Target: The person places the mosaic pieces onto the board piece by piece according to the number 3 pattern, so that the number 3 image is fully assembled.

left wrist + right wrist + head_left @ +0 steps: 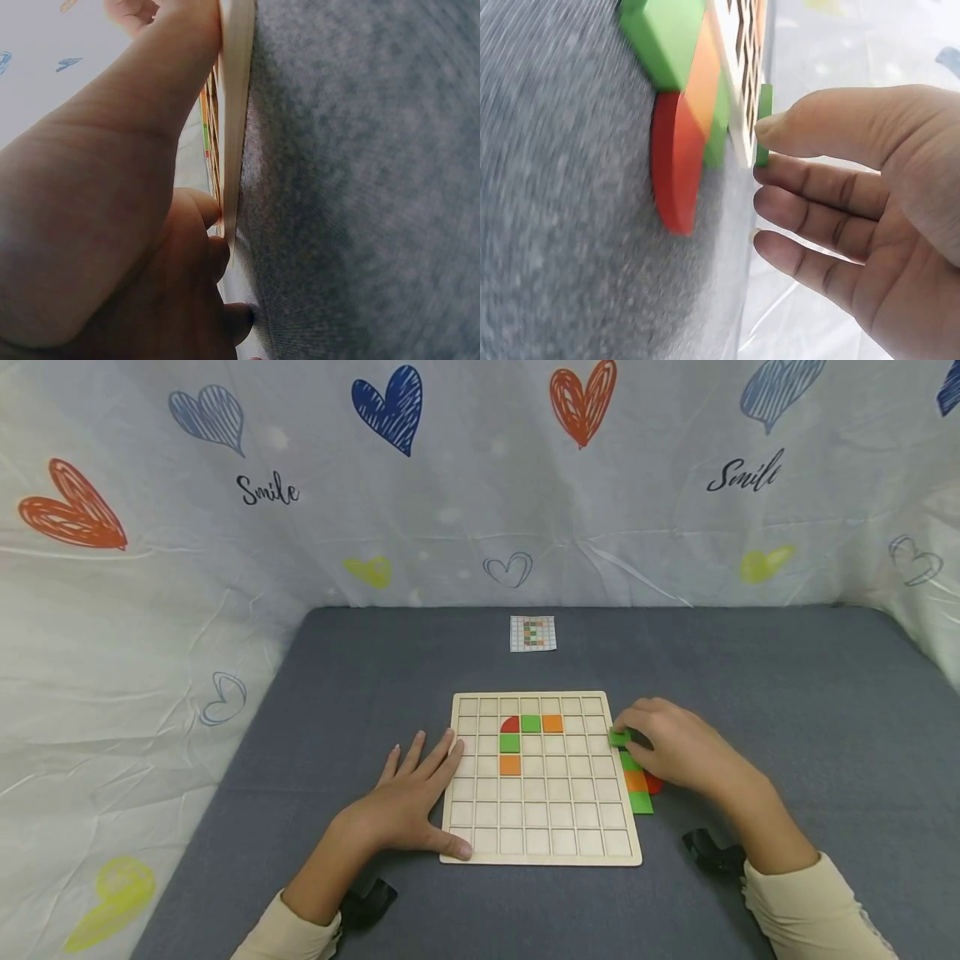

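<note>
Head view, right hand [678,747] pinching green tile [618,737] at right edge of wooden grid board [542,852], left hand [408,797] flat, fingers straight, on board's left edge, spare tiles [637,785] on worktop [787,710] just right.

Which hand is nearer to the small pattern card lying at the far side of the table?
Right. The right hand pinches a green tile at the board's right edge, below and right of the pattern card. The left hand rests flat on the board's left edge, lower down and farther off.

Cream sleeves [802,910] (black wrist straps [712,852])
</note>
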Tool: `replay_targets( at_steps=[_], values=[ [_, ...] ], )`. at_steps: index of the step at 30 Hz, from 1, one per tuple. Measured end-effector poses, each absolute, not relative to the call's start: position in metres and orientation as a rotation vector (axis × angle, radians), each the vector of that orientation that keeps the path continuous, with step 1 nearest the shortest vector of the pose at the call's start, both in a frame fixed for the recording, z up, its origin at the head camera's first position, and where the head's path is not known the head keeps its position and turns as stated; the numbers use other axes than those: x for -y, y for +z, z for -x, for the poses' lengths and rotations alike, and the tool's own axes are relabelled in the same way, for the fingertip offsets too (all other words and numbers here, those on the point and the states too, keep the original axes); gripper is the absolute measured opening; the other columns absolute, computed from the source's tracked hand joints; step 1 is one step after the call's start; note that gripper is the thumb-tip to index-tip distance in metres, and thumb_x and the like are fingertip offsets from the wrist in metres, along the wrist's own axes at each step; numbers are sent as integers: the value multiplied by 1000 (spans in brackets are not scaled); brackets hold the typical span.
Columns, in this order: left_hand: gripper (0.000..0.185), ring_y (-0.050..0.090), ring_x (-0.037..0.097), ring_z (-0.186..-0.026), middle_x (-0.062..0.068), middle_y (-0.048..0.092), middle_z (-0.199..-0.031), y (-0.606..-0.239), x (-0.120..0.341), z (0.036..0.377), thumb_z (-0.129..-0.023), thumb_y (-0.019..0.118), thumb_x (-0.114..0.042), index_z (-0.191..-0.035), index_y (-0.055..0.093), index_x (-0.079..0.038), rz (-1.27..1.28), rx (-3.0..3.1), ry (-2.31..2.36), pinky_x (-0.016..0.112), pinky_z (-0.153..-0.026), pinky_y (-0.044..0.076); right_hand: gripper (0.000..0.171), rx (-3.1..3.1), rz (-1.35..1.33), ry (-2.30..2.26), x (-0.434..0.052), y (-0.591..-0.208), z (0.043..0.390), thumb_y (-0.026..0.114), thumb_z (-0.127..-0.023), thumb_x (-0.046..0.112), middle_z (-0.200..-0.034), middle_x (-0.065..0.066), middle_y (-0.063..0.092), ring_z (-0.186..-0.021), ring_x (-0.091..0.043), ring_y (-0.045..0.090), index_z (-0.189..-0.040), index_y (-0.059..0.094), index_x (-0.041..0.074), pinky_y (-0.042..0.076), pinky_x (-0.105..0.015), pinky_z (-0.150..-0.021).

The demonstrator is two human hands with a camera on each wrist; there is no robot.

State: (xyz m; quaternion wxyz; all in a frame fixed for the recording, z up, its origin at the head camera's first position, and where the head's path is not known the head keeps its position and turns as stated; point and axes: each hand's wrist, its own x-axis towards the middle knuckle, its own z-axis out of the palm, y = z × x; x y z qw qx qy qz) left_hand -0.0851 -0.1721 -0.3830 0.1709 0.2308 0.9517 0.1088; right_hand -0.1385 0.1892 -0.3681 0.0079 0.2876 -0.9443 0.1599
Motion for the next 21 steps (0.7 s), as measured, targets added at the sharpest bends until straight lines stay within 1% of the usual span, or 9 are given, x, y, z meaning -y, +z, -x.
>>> replay_targets(
  at_steps=[7, 14, 21],
  values=[
    [122, -12, 30, -134, -4, -10, -150, -383, 172, 86, -54, 52, -83, -146, 0, -22, -659, -2704, 298, 55, -102, -1, 16, 2941, -931, 514, -179, -365, 136, 65, -80, 10, -91, 4, 58, -80, -12, 51, -95, 68, 15, 44, -32, -67],
    [122, -12, 30, -134, -3, -10, -150, -383, 172, 86, -54, 51, -83, -146, 0, -22, -667, -2709, 291, 55, -102, 0, 16, 2934, -977, 530, -172, -364, 134, 65, -80, 9, -93, 3, 59, -85, -14, 53, -95, 68, 14, 45, -33, -70],
    [122, -12, 30, -134, -4, -10, -150, -384, 172, 86, -53, 51, -84, -146, 0, -22, -670, -2712, 288, 55, -102, -1, 15, 2886, -1048, 523, -160, -364, 134, 63, -80, 8, -93, 4, 59, -86, -11, 52, -93, 68, 14, 45, -32, -72]
  ],
)
